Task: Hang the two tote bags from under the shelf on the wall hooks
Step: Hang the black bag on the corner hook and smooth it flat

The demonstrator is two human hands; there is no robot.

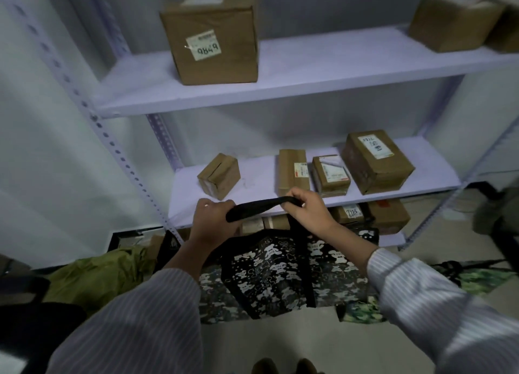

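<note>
Left hand (212, 219) and right hand (307, 209), apart, each grip the strap (259, 208) of the tote (269, 275), before the shelf (252, 185).

Both hands up in front of a pale purple metal shelf (337, 61). Left hand (213, 219) gripping one end of a black cloth handle (258, 208), right hand (309, 209) curled round the other end. Just below the handle, a black tote bag with little white shapes all over (269, 272). Down on the floor to the left, a crumpled green bag (98, 275). On the low board, four small brown cardboard boxes (376, 160). On the high board, a big brown cardboard box with a white label (210, 42).
</note>
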